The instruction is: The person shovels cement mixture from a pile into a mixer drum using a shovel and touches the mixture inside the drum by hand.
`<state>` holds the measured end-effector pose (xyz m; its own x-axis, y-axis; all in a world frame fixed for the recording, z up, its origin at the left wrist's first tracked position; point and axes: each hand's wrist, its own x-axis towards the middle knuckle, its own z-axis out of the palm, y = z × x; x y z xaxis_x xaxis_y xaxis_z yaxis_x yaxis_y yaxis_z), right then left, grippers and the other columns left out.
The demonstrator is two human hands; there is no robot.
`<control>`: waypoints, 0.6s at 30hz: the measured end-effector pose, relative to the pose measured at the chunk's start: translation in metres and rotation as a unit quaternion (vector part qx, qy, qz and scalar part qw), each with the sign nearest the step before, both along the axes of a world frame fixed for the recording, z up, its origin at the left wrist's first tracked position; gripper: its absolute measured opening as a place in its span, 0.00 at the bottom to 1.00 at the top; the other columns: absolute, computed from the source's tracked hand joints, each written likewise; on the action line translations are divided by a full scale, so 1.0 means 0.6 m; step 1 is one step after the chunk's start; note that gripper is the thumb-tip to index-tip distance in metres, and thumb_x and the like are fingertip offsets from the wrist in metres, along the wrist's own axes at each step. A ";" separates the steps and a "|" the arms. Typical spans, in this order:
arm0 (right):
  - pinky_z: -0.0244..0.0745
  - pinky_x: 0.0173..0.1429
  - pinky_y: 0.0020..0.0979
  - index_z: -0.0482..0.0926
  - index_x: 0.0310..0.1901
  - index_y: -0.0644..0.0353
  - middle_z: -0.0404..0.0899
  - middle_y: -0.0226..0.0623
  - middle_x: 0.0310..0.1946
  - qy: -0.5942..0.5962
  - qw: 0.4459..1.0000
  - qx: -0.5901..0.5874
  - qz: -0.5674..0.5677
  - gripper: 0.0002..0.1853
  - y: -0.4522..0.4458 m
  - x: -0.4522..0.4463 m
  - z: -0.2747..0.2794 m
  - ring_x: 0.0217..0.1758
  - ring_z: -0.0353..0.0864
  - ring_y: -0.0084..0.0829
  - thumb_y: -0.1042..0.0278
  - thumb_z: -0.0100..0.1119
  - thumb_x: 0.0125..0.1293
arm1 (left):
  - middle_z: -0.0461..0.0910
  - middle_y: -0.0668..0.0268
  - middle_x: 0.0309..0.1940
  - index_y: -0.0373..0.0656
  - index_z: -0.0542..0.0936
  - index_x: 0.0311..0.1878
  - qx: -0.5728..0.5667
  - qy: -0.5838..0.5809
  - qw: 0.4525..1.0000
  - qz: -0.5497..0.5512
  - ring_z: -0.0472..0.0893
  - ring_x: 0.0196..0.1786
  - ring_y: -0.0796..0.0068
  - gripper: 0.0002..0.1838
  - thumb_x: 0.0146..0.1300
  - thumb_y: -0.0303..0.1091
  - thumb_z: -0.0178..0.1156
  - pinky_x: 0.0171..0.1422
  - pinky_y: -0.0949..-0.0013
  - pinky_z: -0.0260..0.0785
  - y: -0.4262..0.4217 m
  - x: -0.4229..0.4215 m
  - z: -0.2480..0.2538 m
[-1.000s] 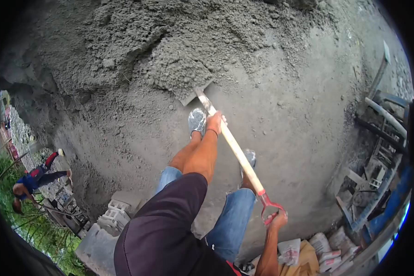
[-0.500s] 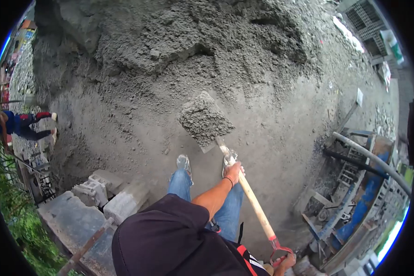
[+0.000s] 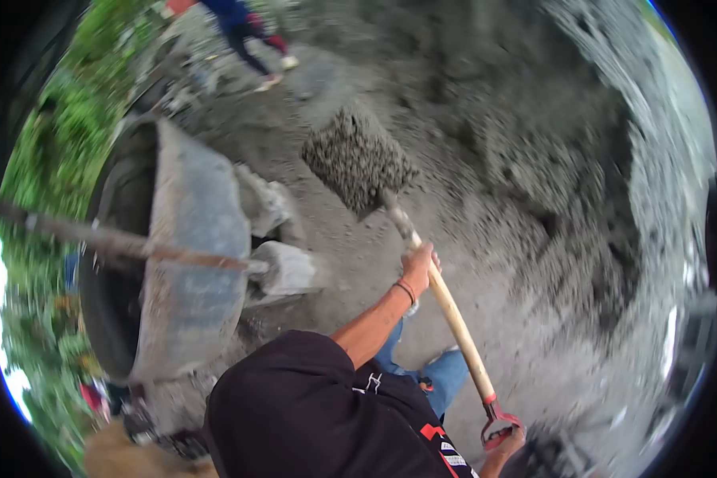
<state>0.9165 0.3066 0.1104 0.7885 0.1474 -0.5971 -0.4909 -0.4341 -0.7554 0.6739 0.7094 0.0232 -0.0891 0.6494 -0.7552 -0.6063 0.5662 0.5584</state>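
Observation:
My left hand is wrapped round the wooden shaft of a shovel, a little behind the blade. At the lower right my right hand grips the shovel's red D-shaped handle. A heap of grey, gravelly material covers the blade, which is raised in front of me. To the left of the blade is a large grey drum-like container, with a rusty bar across its mouth.
Pale blocks sit between the container and the ground. A large grey gravel pile spreads at the upper right. Another person's legs show at the top left. Green plants line the left edge.
The loaded shovel has risen from the pile. My view has turned left, bringing the container into sight, and the metal frame on the right has mostly gone from view.

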 end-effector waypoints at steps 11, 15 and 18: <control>0.73 0.31 0.29 0.73 0.33 0.63 0.76 0.35 0.27 -0.324 0.684 0.487 0.437 0.11 0.585 -0.358 0.224 0.25 0.76 0.32 0.77 0.63 0.47 | 0.68 0.73 0.16 0.51 0.66 0.25 0.423 0.041 0.863 0.272 0.70 0.15 0.77 0.13 0.63 0.37 0.57 0.19 0.70 0.66 0.208 -0.717 0.476; 0.73 0.32 0.35 0.70 0.27 0.61 0.75 0.41 0.23 -0.387 0.449 0.626 0.506 0.09 0.560 -0.418 0.302 0.24 0.76 0.36 0.71 0.63 0.54 | 0.69 0.73 0.16 0.52 0.68 0.26 0.435 0.032 0.855 0.280 0.71 0.17 0.78 0.12 0.65 0.41 0.55 0.22 0.68 0.68 0.086 -0.783 0.466; 0.75 0.39 0.38 0.67 0.25 0.60 0.72 0.37 0.22 -0.316 0.536 0.578 0.528 0.11 0.572 -0.355 0.269 0.26 0.72 0.32 0.74 0.61 0.58 | 0.69 0.72 0.17 0.51 0.68 0.29 0.393 -0.002 0.854 0.341 0.72 0.17 0.76 0.11 0.66 0.41 0.54 0.20 0.67 0.68 0.052 -0.695 0.449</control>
<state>0.7035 0.6500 0.2720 -0.1091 0.6941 0.7116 0.0789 0.7196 -0.6899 0.2568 0.7407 0.2925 -0.6466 0.7547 -0.1111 -0.6487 -0.4675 0.6005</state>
